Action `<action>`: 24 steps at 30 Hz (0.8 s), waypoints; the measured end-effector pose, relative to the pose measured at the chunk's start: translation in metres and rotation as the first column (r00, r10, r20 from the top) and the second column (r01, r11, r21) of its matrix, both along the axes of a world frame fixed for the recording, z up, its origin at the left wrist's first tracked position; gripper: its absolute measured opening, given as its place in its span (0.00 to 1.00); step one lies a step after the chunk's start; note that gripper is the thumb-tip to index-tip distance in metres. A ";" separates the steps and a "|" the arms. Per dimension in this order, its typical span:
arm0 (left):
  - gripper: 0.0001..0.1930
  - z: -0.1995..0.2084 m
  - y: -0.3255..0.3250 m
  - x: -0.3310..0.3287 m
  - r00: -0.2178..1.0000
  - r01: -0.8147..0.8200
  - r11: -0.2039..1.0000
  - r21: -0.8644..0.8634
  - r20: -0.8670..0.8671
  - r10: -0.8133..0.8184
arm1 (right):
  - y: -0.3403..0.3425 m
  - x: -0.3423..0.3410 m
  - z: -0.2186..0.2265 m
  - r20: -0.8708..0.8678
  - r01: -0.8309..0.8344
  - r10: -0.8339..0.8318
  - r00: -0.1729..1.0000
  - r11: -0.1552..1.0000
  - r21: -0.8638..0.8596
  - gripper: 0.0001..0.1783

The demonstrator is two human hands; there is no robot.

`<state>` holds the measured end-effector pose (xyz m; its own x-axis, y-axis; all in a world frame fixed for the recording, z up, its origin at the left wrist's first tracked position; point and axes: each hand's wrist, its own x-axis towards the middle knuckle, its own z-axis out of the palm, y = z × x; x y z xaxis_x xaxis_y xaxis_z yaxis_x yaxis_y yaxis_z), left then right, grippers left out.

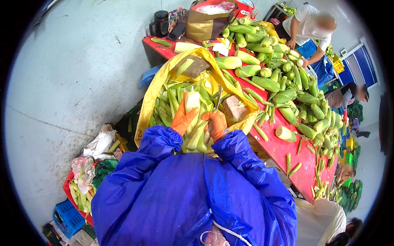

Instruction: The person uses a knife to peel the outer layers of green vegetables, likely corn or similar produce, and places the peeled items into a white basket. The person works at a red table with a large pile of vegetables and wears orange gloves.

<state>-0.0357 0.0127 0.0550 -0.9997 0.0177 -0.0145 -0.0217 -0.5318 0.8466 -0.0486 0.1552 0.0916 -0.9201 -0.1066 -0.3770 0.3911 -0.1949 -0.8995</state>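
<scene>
My left hand [182, 119], in an orange glove, is closed around an ear of corn [192, 101] with a pale, partly husked top. My right hand [215, 124], gloved in orange too, is closed beside it with a knife [219, 97], whose thin blade points up and away from me. Loose green husk leaves [196, 139] hang down between the two hands; whether the right fingers also pinch them I cannot tell. Both hands are over a large yellow sack [144, 119], wide at the mouth and filled with stripped husks [166, 106]. A stone block [235, 108] rests inside its right edge.
A red table [301, 174] to the right bears a big heap of unhusked corn [283, 78]. At its far end stand a black mug [160, 23] and a brown bag [209, 22]. A blue crate [67, 217] is at lower left. A co-worker [308, 28] stands across the table.
</scene>
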 end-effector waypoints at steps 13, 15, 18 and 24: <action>0.26 -0.007 -0.067 -0.021 0.969 -0.218 0.971 0.101 0.144 0.202 | 0.084 -0.021 -0.032 0.003 -0.057 0.069 0.998 0.787 0.615 0.29; 0.28 0.001 -0.055 -0.016 0.990 -0.136 0.987 -0.086 0.014 0.138 | 0.060 -0.019 0.013 -0.129 -0.034 0.187 0.974 0.681 0.731 0.36; 0.39 0.018 -0.033 -0.010 0.979 -0.096 0.964 -0.248 -0.200 0.046 | 0.025 -0.012 0.051 -0.267 -0.100 0.345 0.900 0.759 0.643 0.44; 0.53 0.035 -0.024 -0.008 0.906 -0.021 0.760 -0.649 -0.334 -0.261 | -0.003 -0.006 0.058 -0.236 -0.204 0.305 0.923 0.906 0.371 0.31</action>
<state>-0.0437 -0.0118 0.0896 -0.9119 0.2659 0.3128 0.3499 0.1052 0.9309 -0.0541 0.1524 0.1494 -0.9506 -0.2658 -0.1607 0.1064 0.2074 -0.9724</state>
